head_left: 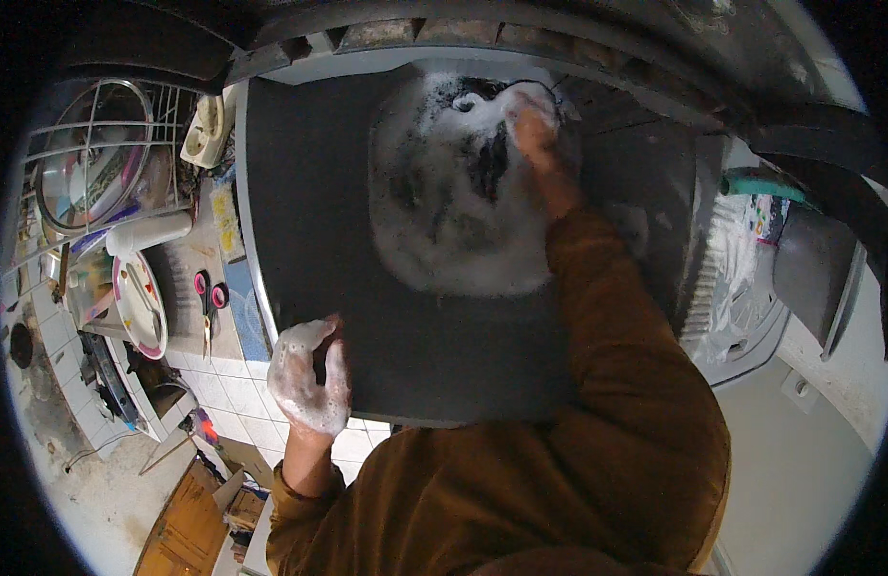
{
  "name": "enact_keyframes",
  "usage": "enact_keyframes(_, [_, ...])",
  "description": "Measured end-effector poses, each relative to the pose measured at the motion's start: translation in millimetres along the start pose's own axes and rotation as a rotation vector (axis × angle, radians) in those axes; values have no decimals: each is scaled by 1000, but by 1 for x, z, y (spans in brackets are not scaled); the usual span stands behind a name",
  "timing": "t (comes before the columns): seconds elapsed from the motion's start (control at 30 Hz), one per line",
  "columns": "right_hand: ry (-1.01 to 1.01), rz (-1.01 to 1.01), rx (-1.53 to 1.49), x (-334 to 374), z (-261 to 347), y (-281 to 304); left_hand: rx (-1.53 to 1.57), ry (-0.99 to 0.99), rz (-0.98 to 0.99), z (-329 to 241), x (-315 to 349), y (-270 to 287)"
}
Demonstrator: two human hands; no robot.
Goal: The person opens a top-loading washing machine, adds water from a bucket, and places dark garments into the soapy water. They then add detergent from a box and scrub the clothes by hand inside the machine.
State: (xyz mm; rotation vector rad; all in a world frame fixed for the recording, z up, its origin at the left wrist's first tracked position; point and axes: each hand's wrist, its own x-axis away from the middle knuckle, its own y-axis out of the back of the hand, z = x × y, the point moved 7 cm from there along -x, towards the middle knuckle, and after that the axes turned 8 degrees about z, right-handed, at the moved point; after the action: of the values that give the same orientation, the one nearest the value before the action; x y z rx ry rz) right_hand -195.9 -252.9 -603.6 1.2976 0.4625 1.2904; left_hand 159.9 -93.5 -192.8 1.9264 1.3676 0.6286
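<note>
A dark grey flat panel (309,221) with a pale metal edge lies in front of me. White soap foam (463,250) spreads over a rounded patch of it, thickest at the far end. My right hand (535,123) reaches into that thick foam; its fingers are blurred and partly covered, so whether it holds anything is hidden. Suds coat my left hand (311,376), which is at the panel's near left corner. Its thumb and fingers curve apart with a gap between them, and nothing shows in it.
On the left, a counter holds scissors (210,300), an oval plate (140,305), a white power strip (205,132) and a wire dish rack (98,154). Clear plastic wrapping (736,278) lies on the right. A dark frame (444,34) crosses the far side.
</note>
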Motion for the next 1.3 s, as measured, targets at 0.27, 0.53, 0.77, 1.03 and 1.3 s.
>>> enact_keyframes(0.27, [210,127,226,71,-8,-21,1,0,-40,1,2,1])
enact_keyframes(0.53, [688,106,-160,132,44,88,18,-4,-82,3,4,4])
enact_keyframes(0.77, [157,542,-837,153,87,194,-2,-39,-139,-7,6,10])
enact_keyframes(1.03, [464,613,-1161,279,157,306,203,-82,43,-37,-22,-4])
enact_keyframes(1.3, [586,449,-807,339,187,364,390,-173,258,-77,-53,-22])
